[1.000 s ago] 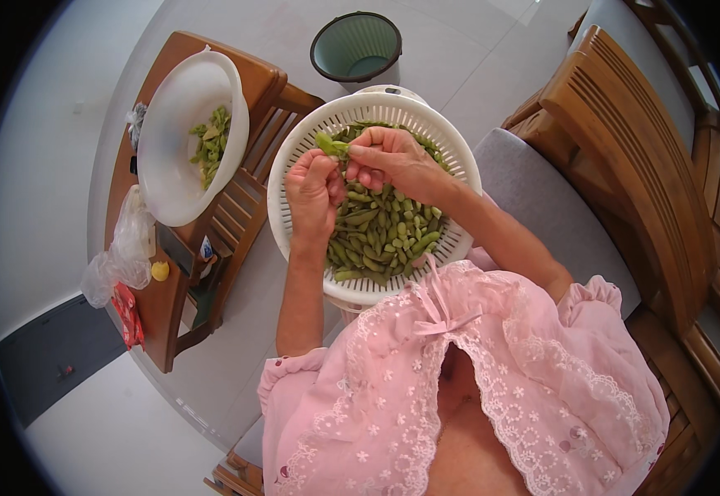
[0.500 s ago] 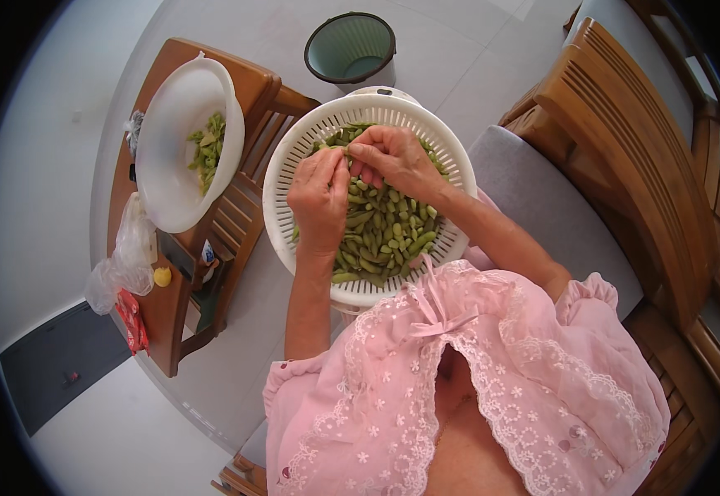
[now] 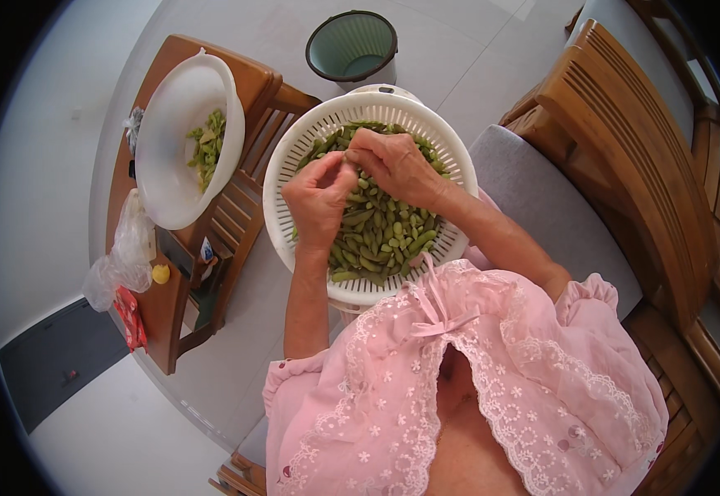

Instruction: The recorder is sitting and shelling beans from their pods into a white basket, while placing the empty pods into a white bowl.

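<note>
1. Green bean pods (image 3: 385,240) lie heaped in a white slotted basket (image 3: 271,194) right in front of the person; a few paler pieces show among them, whether loose beans or pods I can't say.
2. The left hand (image 3: 317,202) and right hand (image 3: 394,165) come together over the heap, fingers drawn in and tips meeting. Whatever sits between them is too small and hidden for me to make out.
3. Much looks left to handle, judging by that heap. A smaller pile of green pieces (image 3: 207,153) sits in a white bowl (image 3: 161,149); I can't tell whether those are finished.
4. The bowl rests on a wooden bench (image 3: 252,70) to the left, beside a clear plastic bag (image 3: 124,260).
5. A bin (image 3: 351,45) stands just beyond the basket, a wooden chair (image 3: 624,157) to the right.
6. Only the hands and forearms cover pods; nothing else seems in the way.
</note>
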The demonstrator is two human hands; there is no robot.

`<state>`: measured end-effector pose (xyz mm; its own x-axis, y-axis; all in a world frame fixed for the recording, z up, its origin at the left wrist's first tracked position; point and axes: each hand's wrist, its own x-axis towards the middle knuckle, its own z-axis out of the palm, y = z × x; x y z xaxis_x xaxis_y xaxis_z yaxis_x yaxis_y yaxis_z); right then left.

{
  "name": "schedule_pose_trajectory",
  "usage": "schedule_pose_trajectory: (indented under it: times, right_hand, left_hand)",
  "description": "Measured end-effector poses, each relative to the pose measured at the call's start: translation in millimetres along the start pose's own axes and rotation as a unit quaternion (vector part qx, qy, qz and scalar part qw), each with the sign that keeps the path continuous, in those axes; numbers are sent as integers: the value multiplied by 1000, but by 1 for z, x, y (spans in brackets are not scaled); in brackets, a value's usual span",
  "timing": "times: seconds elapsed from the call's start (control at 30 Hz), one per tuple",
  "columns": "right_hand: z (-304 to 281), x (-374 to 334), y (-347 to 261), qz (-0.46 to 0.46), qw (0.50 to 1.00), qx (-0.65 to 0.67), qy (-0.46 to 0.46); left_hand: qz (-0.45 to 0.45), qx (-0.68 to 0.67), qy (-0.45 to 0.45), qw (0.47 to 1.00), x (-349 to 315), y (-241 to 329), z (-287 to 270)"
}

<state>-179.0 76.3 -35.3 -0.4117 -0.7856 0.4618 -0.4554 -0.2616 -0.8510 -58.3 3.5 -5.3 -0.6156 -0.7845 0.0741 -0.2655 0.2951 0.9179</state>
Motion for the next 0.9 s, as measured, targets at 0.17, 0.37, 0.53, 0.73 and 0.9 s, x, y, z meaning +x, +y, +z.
schedule_pose_trajectory:
  times: [0.17,0.37,0.53,0.73,0.9]
  right_hand:
    - [-4,0,-9,125,991,45,33]
    - [-6,4,-4,144,981,55,121]
    - [-6,5,-5,154,979,79,107]
    - [1,6,-3,145,980,95,102]
    - [3,3,-2,156,973,145,87]
  left_hand:
    - [-76,-179,22,981,5,8,-4]
    - [-81,-65,30,994,6,6,-7]
    - [-123,-148,17,981,11,10,-6]
    - [-86,-187,6,979,9,18,-3]
    - [-103,-173,-12,979,12,2,-10]
